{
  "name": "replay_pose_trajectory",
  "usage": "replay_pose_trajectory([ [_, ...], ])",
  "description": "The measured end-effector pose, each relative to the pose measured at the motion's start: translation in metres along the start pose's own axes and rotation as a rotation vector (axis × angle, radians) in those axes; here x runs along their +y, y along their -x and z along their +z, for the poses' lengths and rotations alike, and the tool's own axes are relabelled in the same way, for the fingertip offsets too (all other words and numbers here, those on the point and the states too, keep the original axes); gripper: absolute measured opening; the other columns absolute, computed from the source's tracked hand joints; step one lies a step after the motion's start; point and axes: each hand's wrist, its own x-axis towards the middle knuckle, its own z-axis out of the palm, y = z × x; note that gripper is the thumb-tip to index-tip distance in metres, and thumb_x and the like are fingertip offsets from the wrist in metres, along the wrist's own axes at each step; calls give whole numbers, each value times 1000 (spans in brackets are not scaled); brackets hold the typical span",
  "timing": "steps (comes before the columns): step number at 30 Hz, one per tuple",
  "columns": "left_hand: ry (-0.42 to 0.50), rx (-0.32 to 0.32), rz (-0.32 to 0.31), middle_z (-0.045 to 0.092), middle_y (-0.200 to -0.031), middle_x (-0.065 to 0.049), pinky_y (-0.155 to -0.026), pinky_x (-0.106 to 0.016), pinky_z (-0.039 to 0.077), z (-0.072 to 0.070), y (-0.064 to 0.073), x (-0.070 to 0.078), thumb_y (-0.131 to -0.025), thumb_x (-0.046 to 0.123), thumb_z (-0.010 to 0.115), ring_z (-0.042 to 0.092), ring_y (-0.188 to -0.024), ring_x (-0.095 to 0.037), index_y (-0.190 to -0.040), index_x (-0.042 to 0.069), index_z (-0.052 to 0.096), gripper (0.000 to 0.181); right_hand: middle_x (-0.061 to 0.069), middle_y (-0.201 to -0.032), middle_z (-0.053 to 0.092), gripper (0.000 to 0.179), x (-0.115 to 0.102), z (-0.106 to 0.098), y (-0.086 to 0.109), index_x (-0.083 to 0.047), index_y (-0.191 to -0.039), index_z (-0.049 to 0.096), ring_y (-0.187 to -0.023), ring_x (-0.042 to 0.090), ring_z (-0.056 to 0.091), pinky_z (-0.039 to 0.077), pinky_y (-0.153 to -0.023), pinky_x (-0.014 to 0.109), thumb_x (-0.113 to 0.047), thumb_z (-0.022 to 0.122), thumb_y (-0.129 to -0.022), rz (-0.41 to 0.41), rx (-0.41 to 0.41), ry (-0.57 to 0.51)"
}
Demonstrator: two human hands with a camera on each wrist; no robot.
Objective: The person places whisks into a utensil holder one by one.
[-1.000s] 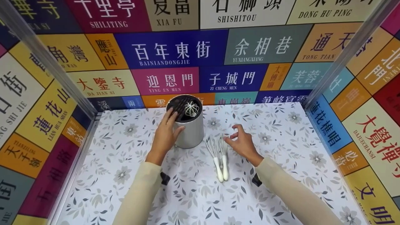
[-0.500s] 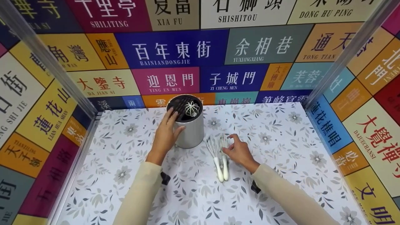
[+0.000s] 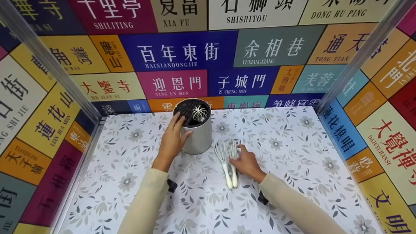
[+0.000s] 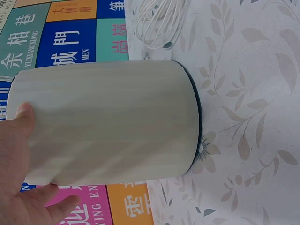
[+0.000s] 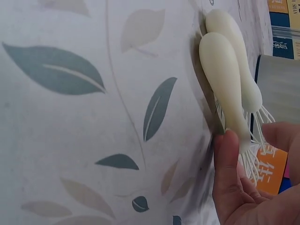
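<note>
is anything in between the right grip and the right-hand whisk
Nothing visible stands between the right grip and the right-hand whisk; the thumb is by its neck. The other whisk lies close along its left, beyond it.

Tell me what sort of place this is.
Probably a small staged booth rather than a working kitchen, though I can't be sure. Walls of colourful name panels enclose three sides, frame strips run up the corners, and whisks lie on a floral-patterned surface.
</note>
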Motion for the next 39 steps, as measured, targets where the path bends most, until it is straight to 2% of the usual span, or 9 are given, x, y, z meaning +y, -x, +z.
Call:
replay_pose_trajectory([
  [6,-1,-10,-11,35,-165,-10,-119,-49,39,-1,0,1,-96,38,71,43,-147,-32,-152,8,49,67,5,-79,69,77,3,5,-2,-9,-154,40,-49,15,62,52,-45,31,-29,77,-89,46,-14,-30],
  [12,-10,-28,-24,33,-166,-9,-119,-48,39,-1,0,1,-96,39,70,42,-148,-31,-153,9,48,67,6,-80,70,74,2,7,-1,-8,-153,42,-46,13,61,52,-42,30,-21,75,-88,55,2,-40],
  [20,-30,-25,-12,34,-166,-10,-119,-48,39,-1,0,0,-97,40,69,42,-148,-32,-153,8,48,68,5,-76,69,75,-2,5,-2,-5,-155,39,-51,14,62,54,-45,30,-18,69,-88,87,-22,-7],
  [26,-33,-32,-19,33,-166,-9,-119,-48,39,0,0,0,-97,40,69,42,-148,-32,-153,9,48,68,6,-82,70,73,-2,5,-2,-6,-153,42,-56,14,63,54,-46,31,-18,69,-87,87,-5,-10],
  [30,-24,-24,-12,34,-166,-9,-119,-49,39,-1,0,1,-96,39,70,42,-147,-32,-152,8,49,67,7,-84,70,71,-3,3,-3,-6,-153,42,-53,14,62,54,-46,30,-18,69,-88,86,2,-20],
  [35,-19,-18,0,35,-165,-11,-119,-49,39,-2,0,1,-97,38,70,42,-147,-32,-151,7,49,67,5,-82,72,73,-7,-2,-5,-6,-154,39,-51,22,66,53,-46,30,-20,68,-89,83,4,-43],
  [39,-14,-17,0,35,-165,-11,-119,-49,39,-1,0,0,-97,39,69,42,-147,-32,-151,6,49,66,6,-82,74,75,-13,-6,-7,-8,-156,37,-56,31,71,56,-46,35,-21,68,-89,86,3,-93],
])
